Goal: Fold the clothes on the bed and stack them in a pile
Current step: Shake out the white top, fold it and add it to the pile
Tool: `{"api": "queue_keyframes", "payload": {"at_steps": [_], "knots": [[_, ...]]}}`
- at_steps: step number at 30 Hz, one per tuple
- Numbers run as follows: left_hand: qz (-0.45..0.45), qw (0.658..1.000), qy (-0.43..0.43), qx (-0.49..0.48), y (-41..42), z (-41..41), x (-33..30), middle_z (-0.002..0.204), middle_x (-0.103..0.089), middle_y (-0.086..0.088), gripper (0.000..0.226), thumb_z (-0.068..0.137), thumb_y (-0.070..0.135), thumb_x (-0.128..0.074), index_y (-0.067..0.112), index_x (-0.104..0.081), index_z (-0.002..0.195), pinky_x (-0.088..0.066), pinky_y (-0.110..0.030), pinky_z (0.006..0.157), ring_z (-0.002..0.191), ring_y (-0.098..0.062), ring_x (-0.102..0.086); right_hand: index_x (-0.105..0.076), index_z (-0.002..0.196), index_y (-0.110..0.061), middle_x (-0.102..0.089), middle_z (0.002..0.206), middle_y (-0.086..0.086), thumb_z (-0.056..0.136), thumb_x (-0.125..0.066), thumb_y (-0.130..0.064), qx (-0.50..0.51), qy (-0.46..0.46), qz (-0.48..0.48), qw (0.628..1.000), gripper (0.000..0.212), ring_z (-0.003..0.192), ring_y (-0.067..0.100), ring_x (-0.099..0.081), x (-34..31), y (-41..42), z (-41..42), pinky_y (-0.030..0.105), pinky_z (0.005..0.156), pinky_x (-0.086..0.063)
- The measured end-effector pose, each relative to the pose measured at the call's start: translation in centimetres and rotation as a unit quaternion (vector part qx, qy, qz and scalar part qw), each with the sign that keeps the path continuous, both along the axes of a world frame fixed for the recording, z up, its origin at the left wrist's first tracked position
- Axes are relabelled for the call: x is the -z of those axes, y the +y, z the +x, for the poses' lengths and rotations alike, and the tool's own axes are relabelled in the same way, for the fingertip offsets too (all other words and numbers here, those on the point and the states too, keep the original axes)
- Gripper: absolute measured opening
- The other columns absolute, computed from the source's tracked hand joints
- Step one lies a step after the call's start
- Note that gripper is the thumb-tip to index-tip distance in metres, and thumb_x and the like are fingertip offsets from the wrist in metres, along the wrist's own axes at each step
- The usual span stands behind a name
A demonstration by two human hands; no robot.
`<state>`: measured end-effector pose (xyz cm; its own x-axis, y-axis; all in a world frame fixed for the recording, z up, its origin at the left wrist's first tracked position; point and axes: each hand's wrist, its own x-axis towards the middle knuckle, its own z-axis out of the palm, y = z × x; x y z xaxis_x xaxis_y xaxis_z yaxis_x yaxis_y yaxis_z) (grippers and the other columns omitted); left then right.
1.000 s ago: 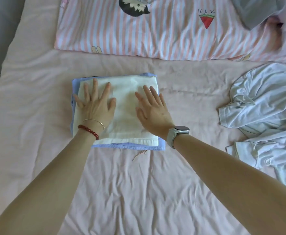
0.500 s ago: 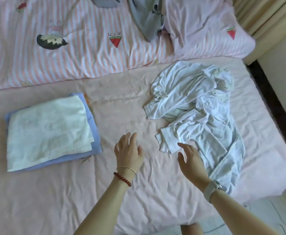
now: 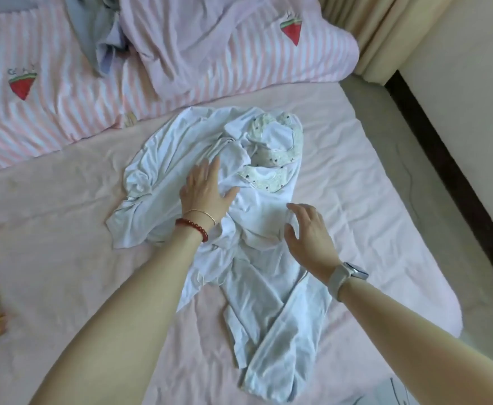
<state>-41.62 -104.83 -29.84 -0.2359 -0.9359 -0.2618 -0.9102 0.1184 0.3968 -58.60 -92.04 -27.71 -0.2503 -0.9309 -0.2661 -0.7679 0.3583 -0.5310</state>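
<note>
Left hand (image 3: 207, 191) flat, fingers spread, on crumpled white garment (image 3: 257, 258); right hand (image 3: 309, 232) open, touching same garment. Garment under both hands, unfolded. Grey clothes (image 3: 99, 33) beyond hands also unfolded. Folding unfinished.

I see a white garment (image 3: 254, 238) of thin, soft cloth, heavily creased and matt, with a spotted fabric collar (image 3: 271, 176). The pink sheet (image 3: 356, 182) under it looks like matt, wrinkled cotton, and the striped quilt (image 3: 181, 68) is puffy cloth. On my wrists sit glossy red beads (image 3: 194, 228) and a smooth, matt watch strap (image 3: 337, 280).
</note>
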Motion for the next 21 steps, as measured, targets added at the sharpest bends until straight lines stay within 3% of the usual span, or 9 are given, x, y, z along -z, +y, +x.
{"api": "queue_keyframes", "payload": {"at_steps": [2, 4, 7, 11, 13, 14, 16, 18, 21], "knots": [[-0.004, 0.999, 0.006, -0.035, -1.6, -1.3, 0.4, 0.136, -0.046, -0.007, 0.050, 0.086, 0.038, -0.060, 0.019, -0.047, 0.131, -0.039, -0.043, 0.093, 0.124, -0.030, -0.040, -0.044, 0.134, -0.005, -0.045, 0.132, 0.014, 0.091, -0.050, -0.011, -0.002, -0.016, -0.014, 1.000, 0.044, 0.124, 0.029, -0.040, 0.3, -0.8, -1.4, 0.033, 0.100, -0.033], [-0.020, 0.991, 0.096, -0.093, -2.0, -1.8, 0.0, 0.114, -0.059, -0.011, 0.026, 0.088, 0.024, -0.060, 0.011, -0.062, 0.110, -0.042, -0.034, 0.083, 0.107, -0.031, -0.053, -0.043, 0.135, -0.005, -0.044, 0.133, 0.014, 0.091, -0.050, -0.011, -0.001, -0.031, -0.032, 0.999, 0.044, 0.124, 0.030, -0.040, 0.1, -1.7, -2.2, 0.032, 0.101, -0.032], [0.002, 0.963, 0.225, -0.146, -0.3, -0.9, -1.9, 0.086, -0.063, -0.016, 0.013, 0.088, 0.011, -0.060, -0.001, -0.062, 0.094, -0.033, -0.026, 0.063, 0.077, -0.023, -0.053, -0.035, 0.140, -0.006, -0.036, 0.142, 0.014, 0.092, -0.051, -0.013, -0.017, -0.042, -0.077, 0.996, 0.052, 0.131, 0.030, -0.035, -0.8, -4.2, -2.9, 0.035, 0.105, -0.031], [0.004, 0.962, 0.257, -0.096, 4.5, 3.1, -5.1, 0.093, -0.065, 0.000, 0.009, 0.086, 0.006, -0.063, -0.002, -0.063, 0.090, -0.042, -0.014, 0.073, 0.085, -0.008, -0.057, -0.008, 0.149, -0.020, -0.008, 0.157, 0.002, 0.094, -0.049, -0.025, -0.133, 0.009, -0.074, 0.988, 0.069, 0.144, 0.021, -0.006, -1.8, -8.4, -2.5, 0.042, 0.115, -0.013], [0.016, 0.965, 0.255, -0.056, 6.8, 4.9, -6.3, 0.096, -0.065, 0.003, 0.006, 0.084, 0.006, -0.065, 0.000, -0.063, 0.085, -0.039, -0.005, 0.077, 0.091, 0.004, -0.055, -0.004, 0.149, -0.025, -0.018, 0.155, -0.001, 0.094, -0.047, -0.029, -0.203, 0.028, -0.037, 0.978, 0.070, 0.144, 0.019, -0.007, -2.0, -9.8, -1.8, 0.046, 0.116, -0.007], [0.027, 0.966, 0.251, -0.048, 7.8, 5.7, -6.8, 0.092, -0.065, 0.006, 0.008, 0.083, 0.010, -0.067, 0.003, -0.063, 0.081, -0.039, -0.005, 0.075, 0.087, 0.007, -0.054, -0.010, 0.149, -0.025, -0.032, 0.148, 0.001, 0.094, -0.047, -0.029, -0.229, 0.029, -0.023, 0.973, 0.066, 0.141, 0.021, -0.017, -2.0, -10.2, -1.3, 0.045, 0.115, -0.008], [0.052, 0.963, 0.255, -0.063, 9.6, 7.4, -7.6, 0.068, -0.056, 0.009, 0.026, 0.080, 0.031, -0.065, 0.008, -0.057, 0.070, -0.036, -0.012, 0.062, 0.065, 0.002, -0.046, -0.041, 0.139, -0.019, -0.055, 0.121, 0.008, 0.093, -0.051, -0.024, -0.261, 0.026, -0.041, 0.964, 0.047, 0.122, 0.029, -0.043, -2.4, -9.3, 0.1, 0.039, 0.108, -0.021], [0.060, 0.961, 0.248, -0.101, 11.3, 9.3, -8.1, 0.058, -0.040, -0.001, 0.051, 0.074, 0.050, -0.050, 0.000, -0.049, 0.065, -0.030, -0.020, 0.055, 0.056, -0.006, -0.034, -0.064, 0.113, -0.009, -0.061, 0.095, 0.013, 0.088, -0.058, -0.014, -0.285, 0.023, -0.106, 0.952, 0.026, 0.096, 0.034, -0.056, -3.0, -6.4, 1.8, 0.039, 0.093, -0.035], [0.064, 0.973, 0.179, -0.131, 15.0, 13.2, -8.1, 0.052, -0.033, 0.005, 0.053, 0.071, 0.058, -0.042, 0.007, -0.040, 0.057, -0.028, -0.021, 0.051, 0.051, -0.009, -0.030, -0.072, 0.097, -0.009, -0.063, 0.077, 0.010, 0.074, -0.066, -0.008, -0.358, -0.030, -0.160, 0.919, 0.023, 0.075, 0.030, -0.062, -4.0, 1.3, 4.2, 0.041, 0.083, -0.047]]}}
